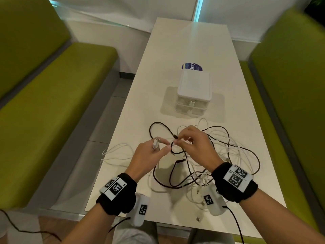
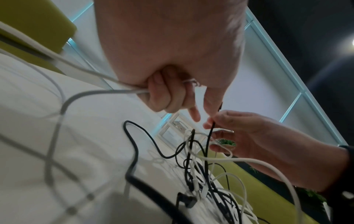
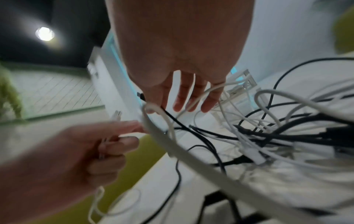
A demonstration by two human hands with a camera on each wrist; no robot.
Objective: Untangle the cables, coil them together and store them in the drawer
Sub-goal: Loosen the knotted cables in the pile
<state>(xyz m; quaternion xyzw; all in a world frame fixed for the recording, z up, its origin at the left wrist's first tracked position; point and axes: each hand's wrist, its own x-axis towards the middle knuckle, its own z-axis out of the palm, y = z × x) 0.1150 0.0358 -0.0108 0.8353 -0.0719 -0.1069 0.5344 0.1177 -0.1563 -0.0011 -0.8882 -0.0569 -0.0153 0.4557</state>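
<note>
Sticker [image 1: 192, 66] reading "Clay" behind drawer unit [image 1: 193, 90] — hands untangling cables [image 1: 219, 147]

Office lounge or canteen booth, long white counter [image 1: 175, 50] between two green upholstered benches [image 1: 58, 95], white partition walls, grey tiled floor, round blue sticker [image 1: 192, 66] on counter, potted greenery beyond

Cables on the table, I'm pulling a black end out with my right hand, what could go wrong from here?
The black cable threads through white loops, so pulling with the right hand may tighten a knot. White cable held by the left hand lies near the table edge and could slip off. Dragging the heap could nudge the drawer box.
</note>
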